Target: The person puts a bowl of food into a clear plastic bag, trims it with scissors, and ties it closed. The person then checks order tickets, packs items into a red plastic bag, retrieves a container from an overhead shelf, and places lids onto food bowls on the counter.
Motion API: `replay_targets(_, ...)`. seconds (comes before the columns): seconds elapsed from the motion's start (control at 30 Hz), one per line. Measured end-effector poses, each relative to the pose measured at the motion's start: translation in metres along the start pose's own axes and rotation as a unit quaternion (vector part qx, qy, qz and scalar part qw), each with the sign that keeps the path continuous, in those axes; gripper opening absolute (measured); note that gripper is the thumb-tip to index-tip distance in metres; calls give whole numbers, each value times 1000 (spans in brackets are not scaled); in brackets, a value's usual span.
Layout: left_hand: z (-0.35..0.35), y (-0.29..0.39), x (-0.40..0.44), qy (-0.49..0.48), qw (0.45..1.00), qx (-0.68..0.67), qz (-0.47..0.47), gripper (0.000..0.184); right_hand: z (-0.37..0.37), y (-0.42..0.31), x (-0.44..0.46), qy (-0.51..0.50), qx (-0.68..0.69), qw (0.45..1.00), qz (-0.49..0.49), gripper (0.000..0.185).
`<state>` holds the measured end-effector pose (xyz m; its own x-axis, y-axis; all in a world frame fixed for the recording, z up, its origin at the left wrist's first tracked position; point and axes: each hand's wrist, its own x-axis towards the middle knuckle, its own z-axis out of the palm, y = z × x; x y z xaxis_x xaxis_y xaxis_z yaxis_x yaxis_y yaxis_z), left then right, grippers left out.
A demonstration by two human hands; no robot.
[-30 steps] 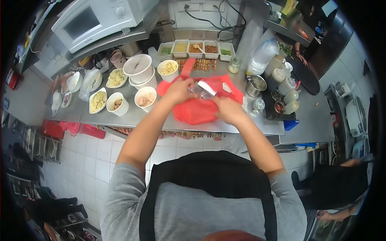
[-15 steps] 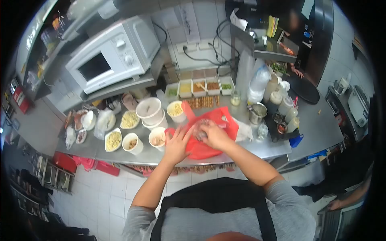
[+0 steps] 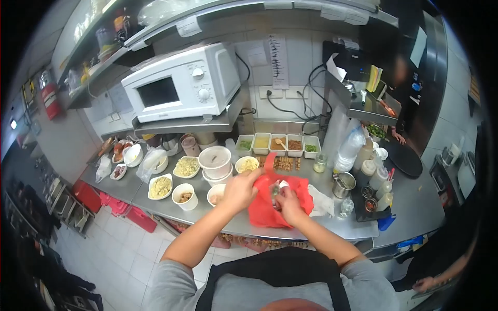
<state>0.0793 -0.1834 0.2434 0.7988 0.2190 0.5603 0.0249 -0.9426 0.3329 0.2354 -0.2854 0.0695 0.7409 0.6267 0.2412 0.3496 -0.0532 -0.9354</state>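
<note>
A red plastic bag (image 3: 267,215) lies on the steel counter in front of me. My left hand (image 3: 241,191) is closed at the bag's upper left edge, pinching the red plastic near its handle. Over the middle of the bag, my right hand (image 3: 290,205) is closed on a small see-through packet (image 3: 275,196) whose contents are too small to make out. Crumpled white plastic (image 3: 321,202) sits against the bag's right side. Just left of the bag, a white tub of food (image 3: 216,195) is partly hidden by my left forearm.
Several tubs and bowls of food, including a bowl of yellow food (image 3: 160,187), stand at left beside stacked white tubs (image 3: 215,161). Behind are topping trays (image 3: 278,144) and a microwave (image 3: 176,88) on a shelf. Sauce bottles (image 3: 368,170) and a steel pot (image 3: 343,185) stand at right. Other people are at the right edge.
The view has tilted up and shifted. My left hand went from fingers spread flat on the bag to closed at its edge. My right hand has lifted the see-through packet slightly.
</note>
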Motion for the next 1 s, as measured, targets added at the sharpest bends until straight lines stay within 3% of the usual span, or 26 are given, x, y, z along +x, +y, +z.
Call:
replay_targets(0.03, 3, -2, 7, -36, 995, -92, -32, 34, -8, -15, -6, -41, -167, 974, -144, 22)
replay_targets(0.07, -1, -7, 8, -68, 978, -182, -68, 34, -17, -30, -12, -33, -314, 902, -295, 25)
replay_targets(0.13, -13, -12, 14, -40, 994, -103, 18, 28, -23, -47, -8, -62, -314, 914, -250, 29)
replay_targets(0.17, -18, -19, 13, -26, 997, -53, 44, 26, -29, -52, -4, -113, -385, 889, -219, 37)
replay_targets(0.2, -21, -26, 9, -20, 997, -8, 68, 23, -31, -55, -6, -113, -349, 903, -224, 42)
replay_targets(0.27, -30, -23, -1, -68, 996, -18, -51, 26, -53, -101, -27, -113, -276, 932, -205, 55)
replay_targets(0.3, -28, -25, -5, -59, 995, -67, -50, 25, -64, -104, -30, -128, -294, 920, -225, 57)
replay_targets(0.37, -23, -22, -10, -60, 974, -195, -103, 24, -81, -110, -34, 8, -326, 878, -351, 50)
replay_targets(0.43, -18, -15, -16, -77, 948, -264, -158, 24, -94, -143, -43, 145, -408, 831, -349, 30)
replay_targets(0.53, -17, -14, -14, -80, 958, -246, -125, 24, -91, -128, -29, 97, -308, 864, -387, 23)
replay_targets(0.57, -15, -13, -13, -76, 962, -244, -99, 24, -79, -128, -32, 36, -252, 897, -361, 21)
replay_targets(0.67, -6, -14, -15, -55, 968, -238, -63, 24, -52, -114, -11, -33, -285, 927, -241, 27)
replay_targets(0.77, -2, -14, -19, -32, 965, -254, -62, 25, -47, -79, 23, 6, -504, 856, -117, 31)
replay_targets(0.87, -4, -15, -21, -27, 964, -253, -75, 25, -60, -60, 35, -36, -512, 855, -76, 26)
replay_targets(0.9, -4, -16, -23, -28, 965, -249, -81, 25, -66, -54, 34, -29, -498, 864, -69, 19)
replay_targets(1.0, -9, -14, -28, -43, 958, -254, -123, 25, -82, -38, 10, 32, -380, 897, -223, 18)
